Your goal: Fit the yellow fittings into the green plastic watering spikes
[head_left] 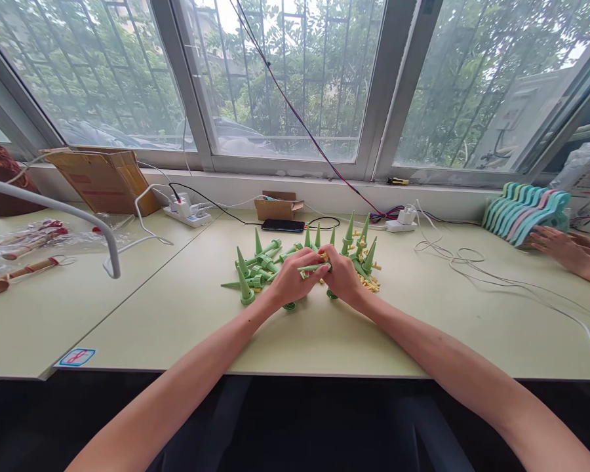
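Above the table, my left hand (295, 276) and my right hand (343, 275) meet with fingers closed around one green plastic watering spike (309, 267). Its tip points left across my left hand, and its wider end is at my right fingers. A bit of yellow shows at my right fingertips; its shape is unclear. Loose green spikes (246, 288) lie and stand left of my hands. Other green spikes with yellow valves (361, 246) stand to the right. Beside them lies a pile of small yellow valve pieces (371, 283), partly hidden by my right hand.
Behind the spikes are a black phone (284, 225) and a small open carton (278, 207). White cables (465, 259) trail across the right side. Another person's hands (565, 249) touch a stack of pastel hangers (526, 213). Wooden ladles (19, 274) lie far left, near a white curved bar (98, 226).
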Action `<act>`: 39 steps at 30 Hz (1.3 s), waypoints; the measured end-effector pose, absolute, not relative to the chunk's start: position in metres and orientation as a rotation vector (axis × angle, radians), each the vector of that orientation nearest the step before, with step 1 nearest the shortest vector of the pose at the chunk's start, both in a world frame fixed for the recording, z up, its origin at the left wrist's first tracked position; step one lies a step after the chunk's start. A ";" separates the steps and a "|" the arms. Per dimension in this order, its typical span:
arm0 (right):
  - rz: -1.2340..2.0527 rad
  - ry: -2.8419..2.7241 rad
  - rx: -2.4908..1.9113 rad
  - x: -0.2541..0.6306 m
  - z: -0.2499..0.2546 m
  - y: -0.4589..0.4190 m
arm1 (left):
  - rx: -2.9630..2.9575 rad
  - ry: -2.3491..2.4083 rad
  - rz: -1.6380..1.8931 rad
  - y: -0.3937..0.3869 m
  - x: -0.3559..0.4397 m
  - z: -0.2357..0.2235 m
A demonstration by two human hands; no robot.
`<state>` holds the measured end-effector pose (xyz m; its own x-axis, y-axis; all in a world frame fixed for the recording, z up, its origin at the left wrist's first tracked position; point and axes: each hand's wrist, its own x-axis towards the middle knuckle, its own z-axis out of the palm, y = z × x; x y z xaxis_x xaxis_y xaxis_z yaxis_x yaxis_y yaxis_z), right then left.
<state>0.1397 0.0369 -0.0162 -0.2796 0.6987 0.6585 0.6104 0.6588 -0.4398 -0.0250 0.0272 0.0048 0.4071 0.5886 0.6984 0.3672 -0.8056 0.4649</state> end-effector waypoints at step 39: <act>0.447 -1.966 -0.908 0.144 -0.018 0.036 | 2.442 0.896 1.326 0.026 -0.025 0.004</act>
